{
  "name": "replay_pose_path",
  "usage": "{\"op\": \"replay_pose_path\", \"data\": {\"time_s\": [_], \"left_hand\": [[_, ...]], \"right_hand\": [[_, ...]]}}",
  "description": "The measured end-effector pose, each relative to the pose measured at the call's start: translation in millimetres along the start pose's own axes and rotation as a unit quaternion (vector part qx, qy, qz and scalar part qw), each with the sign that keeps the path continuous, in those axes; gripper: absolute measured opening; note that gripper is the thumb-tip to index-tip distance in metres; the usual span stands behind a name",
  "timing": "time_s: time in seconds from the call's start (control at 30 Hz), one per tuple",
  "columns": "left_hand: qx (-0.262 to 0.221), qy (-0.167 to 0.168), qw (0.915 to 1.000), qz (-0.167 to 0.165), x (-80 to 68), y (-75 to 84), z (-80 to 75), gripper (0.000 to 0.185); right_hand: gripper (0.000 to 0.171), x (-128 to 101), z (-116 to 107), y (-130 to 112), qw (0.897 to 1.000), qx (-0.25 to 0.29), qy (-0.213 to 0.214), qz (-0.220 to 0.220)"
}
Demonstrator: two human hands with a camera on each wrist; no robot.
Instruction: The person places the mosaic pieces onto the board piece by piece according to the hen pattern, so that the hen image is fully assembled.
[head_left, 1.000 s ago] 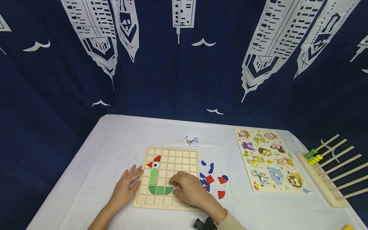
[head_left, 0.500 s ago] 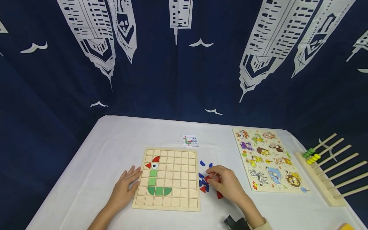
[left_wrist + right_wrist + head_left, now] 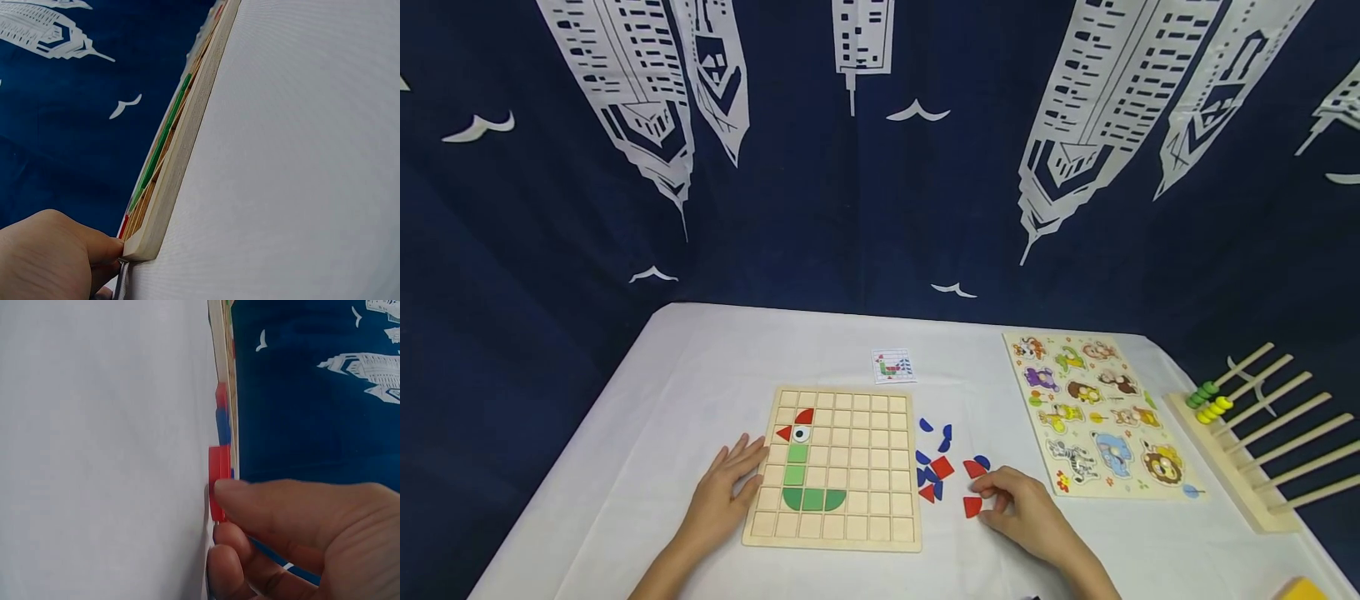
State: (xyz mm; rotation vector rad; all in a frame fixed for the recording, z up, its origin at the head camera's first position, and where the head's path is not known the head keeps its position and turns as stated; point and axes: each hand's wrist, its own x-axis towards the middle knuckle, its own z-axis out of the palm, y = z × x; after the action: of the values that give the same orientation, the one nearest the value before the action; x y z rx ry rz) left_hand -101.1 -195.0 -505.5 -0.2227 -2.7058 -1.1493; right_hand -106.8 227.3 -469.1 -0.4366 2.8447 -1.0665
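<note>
the wooden grid board [image 3: 832,467] lies on the white tablecloth [image 3: 625,467] and serves as the landmark. on its left columns sit a red comb and beak, a white eye, green squares [image 3: 795,463] and a row of green pieces below them, forming part of a bird. the left hand [image 3: 724,492] rests flat against the board's left edge, fingers straight and relaxed, holding nothing; the left wrist view shows a finger against the board's corner [image 3: 140,247].

just right of the board lies a loose scatter of blue and red pieces [image 3: 934,467]. the right hand [image 3: 1022,508] is at the far right of that scatter, its thumb and fingers closing on a red quarter-circle piece [image 3: 972,506]; the right wrist view shows the thumb on top of the piece [image 3: 217,481], which looks still down on the cloth.

to do this well, i judge: pinch the piece by its edges, lift it clean off the cloth without nudging its neighbours, check the pattern card [image 3: 893,366] beyond the board's far edge, and keep the left hand bracing the board.
</note>
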Motion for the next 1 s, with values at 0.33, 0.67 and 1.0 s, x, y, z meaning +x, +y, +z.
{"op": "replay_pose_path", "data": {"time_s": [0.33, 0.67, 1.0], "left_hand": [[0.002, 0.002, 1.0000, 0.004, -1.1, -2.8, 1.0, 0.041], [0.001, 0.003, 1.0000, 0.008, -0.7, -3.7, 1.1, 0.041], [0.000, 0.003, 1.0000, 0.007, -0.5, -1.3, 0.0, 0.041]], "right_hand": [[0.031, 0, 7, -2, 1.000, -0.006, -0.009, -0.003], [0.031, -1, 9, -5, 1.000, -0.010, -0.015, -0.024], [0.028, 0, 12, -6, 0.997, 0.021, -0.031, -0.066]]}}
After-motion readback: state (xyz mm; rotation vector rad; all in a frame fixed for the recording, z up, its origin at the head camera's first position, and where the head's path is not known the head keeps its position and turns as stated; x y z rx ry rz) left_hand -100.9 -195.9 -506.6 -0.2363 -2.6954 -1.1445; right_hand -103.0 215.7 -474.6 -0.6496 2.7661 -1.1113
